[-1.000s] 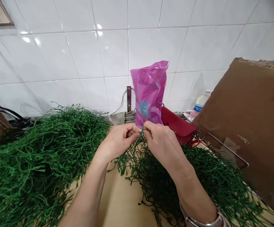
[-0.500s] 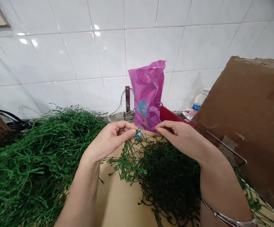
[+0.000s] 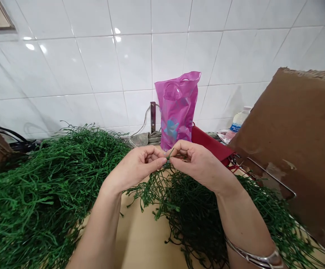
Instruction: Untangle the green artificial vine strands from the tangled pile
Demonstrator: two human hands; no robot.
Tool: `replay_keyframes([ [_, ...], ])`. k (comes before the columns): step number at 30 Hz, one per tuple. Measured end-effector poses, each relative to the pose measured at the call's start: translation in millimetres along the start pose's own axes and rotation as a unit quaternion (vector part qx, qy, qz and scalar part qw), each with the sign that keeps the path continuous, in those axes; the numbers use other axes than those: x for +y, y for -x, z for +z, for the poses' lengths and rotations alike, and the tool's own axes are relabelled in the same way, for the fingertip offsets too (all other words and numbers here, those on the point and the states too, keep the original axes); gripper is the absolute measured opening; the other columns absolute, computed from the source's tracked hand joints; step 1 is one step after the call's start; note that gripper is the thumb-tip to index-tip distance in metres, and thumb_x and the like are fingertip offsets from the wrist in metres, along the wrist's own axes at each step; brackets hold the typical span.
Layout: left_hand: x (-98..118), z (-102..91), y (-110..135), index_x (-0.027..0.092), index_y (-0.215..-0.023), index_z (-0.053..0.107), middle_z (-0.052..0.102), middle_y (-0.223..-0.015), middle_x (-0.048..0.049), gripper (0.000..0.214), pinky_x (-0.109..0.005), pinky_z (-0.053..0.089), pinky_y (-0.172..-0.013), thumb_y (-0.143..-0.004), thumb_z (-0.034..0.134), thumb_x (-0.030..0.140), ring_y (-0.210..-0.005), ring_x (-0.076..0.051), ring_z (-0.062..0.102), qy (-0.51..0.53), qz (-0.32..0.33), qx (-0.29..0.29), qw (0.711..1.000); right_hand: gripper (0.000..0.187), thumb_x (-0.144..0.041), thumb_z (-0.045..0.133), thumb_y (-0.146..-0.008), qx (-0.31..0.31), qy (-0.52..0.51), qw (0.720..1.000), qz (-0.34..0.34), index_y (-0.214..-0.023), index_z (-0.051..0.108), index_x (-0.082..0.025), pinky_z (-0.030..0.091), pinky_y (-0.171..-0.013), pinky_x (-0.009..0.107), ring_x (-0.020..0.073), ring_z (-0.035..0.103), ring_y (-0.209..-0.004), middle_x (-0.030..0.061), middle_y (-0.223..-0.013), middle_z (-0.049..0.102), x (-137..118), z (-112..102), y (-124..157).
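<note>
A thin branching green stem (image 3: 166,160) is pinched up above the worktop (image 3: 140,231), where the two hands meet. The fingers hide most of the pinched part, and only a short sprig pokes out above them. The left hand (image 3: 136,168) and the right hand (image 3: 198,164) both have a closed grip on it, thumbs and fingertips curled in from either side, and neither has let go.

Below the pinch, its strands drop into a dark green tangle (image 3: 196,220) on the worktop, under the right forearm. A larger heap of brighter green strands (image 3: 39,186) spreads across the left side. Judging by how they lie, most of the material is in that loose heap, with the smaller share in the darker tangle – how much has been handled, the view cannot settle.

Just behind the hands, a pink plastic bag (image 3: 177,110) stands upright against the white tiled wall (image 3: 81,56), with a red bag (image 3: 210,144) beside it. On the right, a sheet of brown cardboard (image 3: 294,149) leans up – a plastic bottle (image 3: 237,123) stands just behind its edge. A metal bangle (image 3: 252,257) circles the right wrist.
</note>
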State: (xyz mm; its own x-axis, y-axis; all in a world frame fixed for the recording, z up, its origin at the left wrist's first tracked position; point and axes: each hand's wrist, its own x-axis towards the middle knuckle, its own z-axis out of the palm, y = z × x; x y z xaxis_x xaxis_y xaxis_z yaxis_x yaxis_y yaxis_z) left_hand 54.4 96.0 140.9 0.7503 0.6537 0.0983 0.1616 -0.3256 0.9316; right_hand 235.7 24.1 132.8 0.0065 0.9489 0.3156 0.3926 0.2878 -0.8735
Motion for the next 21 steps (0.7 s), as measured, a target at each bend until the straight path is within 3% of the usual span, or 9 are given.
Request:
replay_keyframes([
  [7,-1.7,1.4,-2.0,0.015,-0.09,0.065,0.049,-0.072,0.004,0.019,-0.023,0.031,-0.059,-0.091,0.058,0.033,-0.064,-0.01,0.039,-0.04,0.03,0.0,0.999,0.008,-0.016,0.059,-0.081,0.029,0.105,0.993,-0.038,-0.076,0.054,-0.02,0.034,-0.056,0.024,0.0105,0.045,-0.061,-0.0056,-0.068,0.051,-2.8,0.8,2.0],
  [12,-10.3,9.0,-9.0,0.016,-0.086,0.062,0.047,-0.069,0.0053,0.015,-0.023,0.029,-0.057,-0.091,0.058,0.03,-0.063,-0.01,0.038,-0.096,0.039,0.003,0.995,0.02,-0.004,0.057,-0.071,0.113,0.275,0.953,-0.052,-0.069,0.046,-0.02,0.03,-0.059,0.027,0.0111,0.042,-0.063,-0.0054,-0.066,0.048,3.7,7.2,1.8],
  [17,-12.6,16.7,-15.0,0.017,-0.083,0.06,0.045,-0.069,0.0053,0.015,-0.023,0.03,-0.058,-0.092,0.055,0.028,-0.064,-0.01,0.038,-0.085,0.051,-0.012,0.995,0.014,-0.007,0.051,-0.073,0.068,0.213,0.974,-0.041,-0.068,0.049,-0.02,0.028,-0.055,0.025,0.0103,0.038,-0.059,-0.0059,-0.062,0.045,4.1,7.8,-1.8],
  [21,-5.1,6.8,-5.8,0.016,-0.085,0.063,0.047,-0.069,0.0047,0.015,-0.023,0.031,-0.057,-0.09,0.061,0.03,-0.063,-0.009,0.039,-0.018,0.061,-0.08,0.995,0.013,-0.016,0.047,-0.073,0.023,0.173,0.983,-0.049,-0.065,0.056,-0.02,0.034,-0.056,0.025,0.0122,0.046,-0.062,-0.0027,-0.065,0.053,12.0,-20.6,-0.9],
])
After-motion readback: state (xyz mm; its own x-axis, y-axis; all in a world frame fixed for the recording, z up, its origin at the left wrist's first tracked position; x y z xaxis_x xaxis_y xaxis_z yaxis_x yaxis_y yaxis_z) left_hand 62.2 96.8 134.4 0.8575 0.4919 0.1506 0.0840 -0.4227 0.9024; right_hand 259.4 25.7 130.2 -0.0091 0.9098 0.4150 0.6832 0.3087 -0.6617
